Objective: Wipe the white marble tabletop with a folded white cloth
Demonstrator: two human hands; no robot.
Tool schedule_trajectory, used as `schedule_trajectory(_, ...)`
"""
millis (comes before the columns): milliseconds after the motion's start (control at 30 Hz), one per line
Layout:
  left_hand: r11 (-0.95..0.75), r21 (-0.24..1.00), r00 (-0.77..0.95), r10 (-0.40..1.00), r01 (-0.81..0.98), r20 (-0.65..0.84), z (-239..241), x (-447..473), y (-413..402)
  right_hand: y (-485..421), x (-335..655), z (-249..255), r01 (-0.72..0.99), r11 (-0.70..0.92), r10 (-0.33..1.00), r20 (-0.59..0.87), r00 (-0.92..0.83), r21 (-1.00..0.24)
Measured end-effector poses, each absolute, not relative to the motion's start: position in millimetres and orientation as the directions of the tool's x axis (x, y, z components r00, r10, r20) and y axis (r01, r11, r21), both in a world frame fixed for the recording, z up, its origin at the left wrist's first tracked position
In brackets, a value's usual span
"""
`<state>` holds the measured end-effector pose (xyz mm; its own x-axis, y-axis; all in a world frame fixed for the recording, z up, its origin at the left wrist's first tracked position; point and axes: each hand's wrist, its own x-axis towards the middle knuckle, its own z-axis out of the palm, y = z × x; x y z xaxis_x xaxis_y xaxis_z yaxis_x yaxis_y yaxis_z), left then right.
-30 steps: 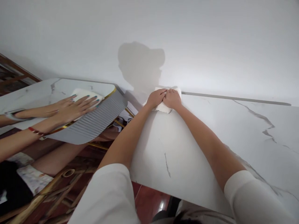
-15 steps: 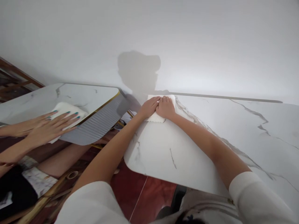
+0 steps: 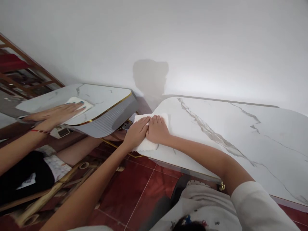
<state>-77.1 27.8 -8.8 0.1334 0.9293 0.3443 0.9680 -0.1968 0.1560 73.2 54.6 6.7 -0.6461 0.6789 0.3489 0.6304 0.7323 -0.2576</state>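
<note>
A white cloth (image 3: 147, 146) lies on the left end of a white marble-patterned table (image 3: 192, 128), partly hanging over its rounded edge. My left hand (image 3: 137, 131) rests flat on this cloth with its fingers stretched out. Beside it, my right hand (image 3: 157, 129) also presses down on the cloth, palm low and fingers extended. The two hands touch, with the fingertips meeting near the cloth's middle. Neither hand is wrapped around anything. The part of the cloth beneath my palms is hidden.
On the left, another person's hands (image 3: 64, 114) press a white cloth (image 3: 88, 105) onto a second marble-patterned table (image 3: 108, 94) with gold trim. A white wall (image 3: 216, 48) rises behind both tables. Wooden pieces and rolls (image 3: 84, 165) lie low at left, above red floor tiles (image 3: 134, 186).
Both my hands and the cloth have come nearer to me, from the table's far left corner to its left end. The other person's hands have moved farther forward on their table.
</note>
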Motion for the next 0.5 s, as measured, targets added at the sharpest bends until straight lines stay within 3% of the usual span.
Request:
schedule_trajectory(267,-0.108,0.118,0.064,0.943,0.987,0.328,-14,-30,-25,10,121,5,0.59,0.753,0.657,0.312,-0.686,-0.29)
schedule_trajectory(500,-0.124,0.142,0.068,0.934,0.982,0.35,-12,-3,7,37,145,3,0.606,0.748,0.663,0.31,-0.681,-0.271)
